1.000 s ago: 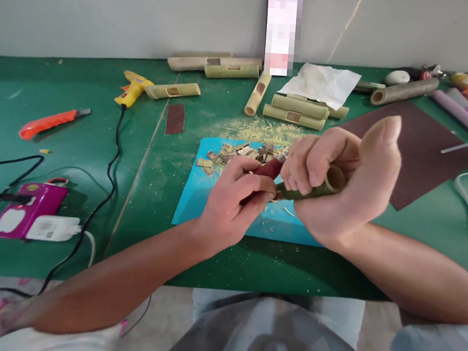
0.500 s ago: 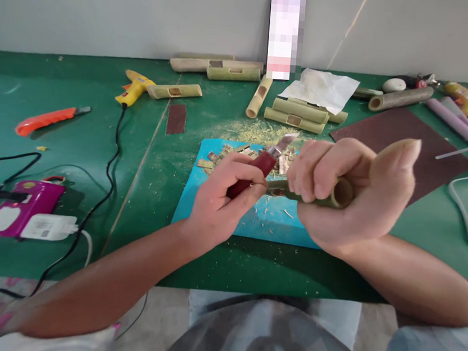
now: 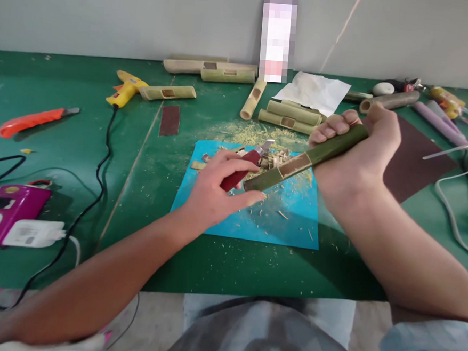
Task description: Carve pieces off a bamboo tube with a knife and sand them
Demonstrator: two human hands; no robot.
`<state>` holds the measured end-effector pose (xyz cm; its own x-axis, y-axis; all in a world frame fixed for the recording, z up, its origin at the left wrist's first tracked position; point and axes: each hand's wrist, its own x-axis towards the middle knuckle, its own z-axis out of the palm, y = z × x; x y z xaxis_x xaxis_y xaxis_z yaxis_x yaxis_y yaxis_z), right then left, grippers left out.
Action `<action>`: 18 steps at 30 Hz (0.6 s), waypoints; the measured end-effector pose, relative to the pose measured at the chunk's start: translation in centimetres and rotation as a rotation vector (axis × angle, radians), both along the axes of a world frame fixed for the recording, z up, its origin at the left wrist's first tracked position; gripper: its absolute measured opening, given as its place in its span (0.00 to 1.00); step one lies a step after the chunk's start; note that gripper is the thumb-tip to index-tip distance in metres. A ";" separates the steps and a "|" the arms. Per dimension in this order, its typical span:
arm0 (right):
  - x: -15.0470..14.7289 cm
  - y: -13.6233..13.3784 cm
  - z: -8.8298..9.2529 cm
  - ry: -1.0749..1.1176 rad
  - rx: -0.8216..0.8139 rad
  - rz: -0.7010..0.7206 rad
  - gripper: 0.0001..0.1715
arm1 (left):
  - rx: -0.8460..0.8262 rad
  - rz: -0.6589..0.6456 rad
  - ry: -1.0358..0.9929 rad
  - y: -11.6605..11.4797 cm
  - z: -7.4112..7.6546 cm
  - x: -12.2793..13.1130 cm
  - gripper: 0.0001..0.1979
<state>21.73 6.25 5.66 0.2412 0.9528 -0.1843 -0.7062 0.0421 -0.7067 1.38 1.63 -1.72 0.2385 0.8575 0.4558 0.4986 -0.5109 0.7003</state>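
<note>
**Notched bamboo tube (image 3: 342, 144) tilted over a thin blue sheet (image 3: 254, 233)**

The tube is a slim cylinder, its skin smooth and dark green towards the upper end. A long rectangular opening in its wall bares the paler inside. The right hand (image 3: 350, 175) is curled round the upper part. The lower end slants down to the left hand (image 3: 219, 193), lying between its outstretched thumb and its fingers; whether they touch it I cannot tell. Those fingers close loosely over a knife (image 3: 239, 174) with a red handle and short metal blade, pointing away from the body. Underneath, flat chips (image 3: 279, 158) and thin curled shavings (image 3: 282, 214) litter the sheet; fine yellowish dust (image 3: 253, 135) powders the glossy green surface (image 3: 227, 274) beyond.
</note>
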 end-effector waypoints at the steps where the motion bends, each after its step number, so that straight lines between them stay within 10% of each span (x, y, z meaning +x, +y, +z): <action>1: 0.0 0.1 -0.1 0.004 -0.013 0.006 0.17 | 0.018 -0.020 0.014 -0.2 0.0 0.1 0.19; 10: -0.1 0.9 -1.7 -0.077 -0.011 -0.040 0.17 | -0.087 0.043 -0.251 0.5 -0.5 -0.7 0.08; 14: 0.4 1.5 -2.4 -0.733 0.218 0.043 0.22 | -0.246 0.078 -0.520 1.4 -0.8 -1.4 0.10; 18: 1.0 0.9 -1.7 -1.348 0.408 0.460 0.20 | -0.266 0.088 -0.604 1.6 -0.9 -1.5 0.10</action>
